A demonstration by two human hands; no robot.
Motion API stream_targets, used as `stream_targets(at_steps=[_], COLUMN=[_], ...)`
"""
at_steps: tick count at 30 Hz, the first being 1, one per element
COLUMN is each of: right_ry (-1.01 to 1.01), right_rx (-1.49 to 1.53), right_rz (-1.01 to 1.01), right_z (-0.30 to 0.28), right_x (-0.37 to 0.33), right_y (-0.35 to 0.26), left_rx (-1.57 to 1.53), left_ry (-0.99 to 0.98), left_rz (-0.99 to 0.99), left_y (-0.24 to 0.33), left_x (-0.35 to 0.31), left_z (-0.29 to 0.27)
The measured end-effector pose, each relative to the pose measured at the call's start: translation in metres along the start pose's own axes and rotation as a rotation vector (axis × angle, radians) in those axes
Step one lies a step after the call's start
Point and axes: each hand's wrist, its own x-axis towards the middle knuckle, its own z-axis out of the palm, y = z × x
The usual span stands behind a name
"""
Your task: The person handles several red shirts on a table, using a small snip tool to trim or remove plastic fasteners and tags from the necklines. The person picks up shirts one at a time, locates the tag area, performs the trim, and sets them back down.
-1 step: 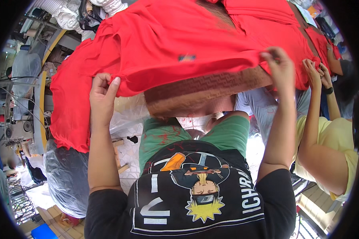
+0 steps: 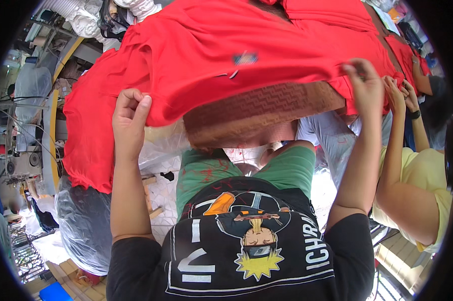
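A red garment (image 2: 201, 60) of soft, stretchy cloth is held up and spread between my two hands. My left hand (image 2: 130, 113) pinches its near left edge between thumb and fingers. At the other end, my right hand (image 2: 365, 83) pinches the edge with bent fingers. A small dark patch (image 2: 245, 58), blurred, shows near the middle of the cloth, with a small white mark below it. Under the garment is a brown patterned cover (image 2: 266, 108); red cloth hides much of it.
More red garments (image 2: 332, 22) lie at the far right. A co-worker's hands (image 2: 401, 95) hold red cloth close to my right hand. At the left stand a yellow-edged table (image 2: 54, 135) and a large plastic-wrapped bundle (image 2: 83, 226). White ruffled cloth (image 2: 76, 17) sits at the back left.
My right hand has moved slightly right, drawing the cloth with it. The near edge has risen and the dark patch has shifted right and up. A white mark below it now shows.
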Motion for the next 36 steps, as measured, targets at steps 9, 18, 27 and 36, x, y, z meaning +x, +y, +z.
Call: stream_targets(at_steps=[9,18,27,36], right_ry=[-0.208,-0.830,-0.268,-0.306], right_rx=[-0.803,-0.073,-0.443,-0.386], right_rz=[-0.062,0.086,-0.089,0.055], right_z=[-0.020,0.074,0.119,0.110], right_x=[0.062,-0.014,-0.039,-0.040], right_y=[0.020,-0.039,-0.014,0.003], left_rx=[-0.169,0.570,0.399,0.361], left_ry=[-0.226,-0.586,-0.102,-0.661], left_rz=[-0.314,-0.160,-0.032,0.657], left_y=[-0.045,0.021,-0.037,0.099], left_x=[-0.024,-0.029,-0.012,-0.033], left_z=[0.072,0.107,0.090,0.086])
